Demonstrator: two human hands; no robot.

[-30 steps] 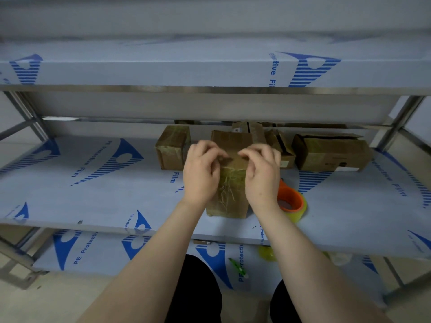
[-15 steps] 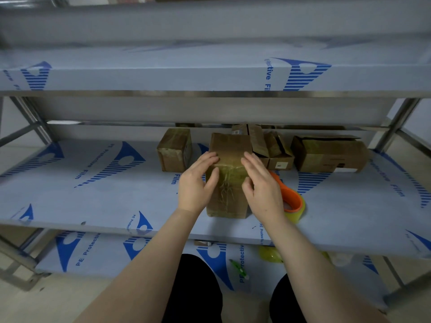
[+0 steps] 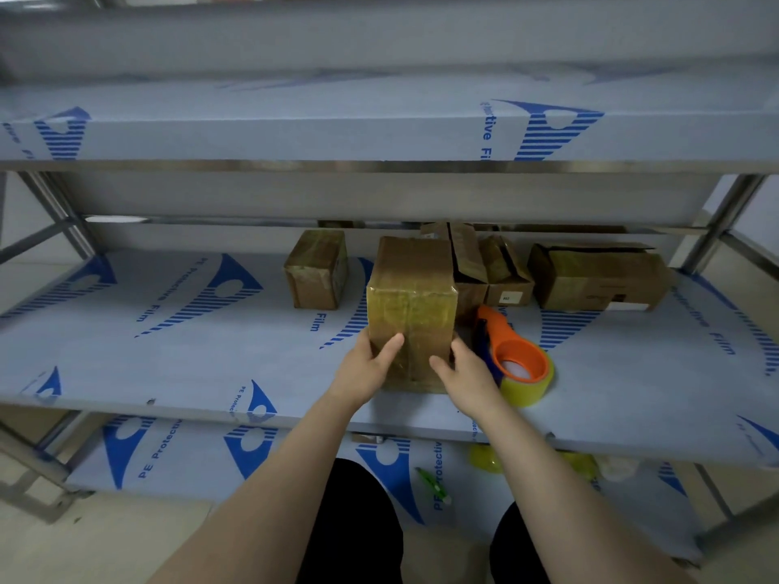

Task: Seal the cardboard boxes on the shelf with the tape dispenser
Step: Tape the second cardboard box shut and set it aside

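Two hands are gripping the taped cardboard box (image 3: 411, 314) low down: left hand (image 3: 366, 368) and right hand (image 3: 468, 373) are curling round its sides, thumbs on its front. The orange tape dispenser (image 3: 512, 356) is lying just right of the box, on the shelf (image 3: 189, 351) whose film is reading "PE Protective Film".

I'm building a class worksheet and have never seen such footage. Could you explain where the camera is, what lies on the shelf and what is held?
No machine here: a person works with two bare hands. The one picture comes from a wide-angle camera worn on the head, looking forward and down, so both forearms reach in from below. The left hand and right hand grip the lower sides of a tall brown cardboard box wrapped in clear tape, standing on a metal shelf covered in blue-printed protective film. Just right of it lies an orange tape dispenser with a yellowish clear roll, unheld. Behind stand a small taped cardboard box, some open-flapped boxes and a wider brown box at the far right.
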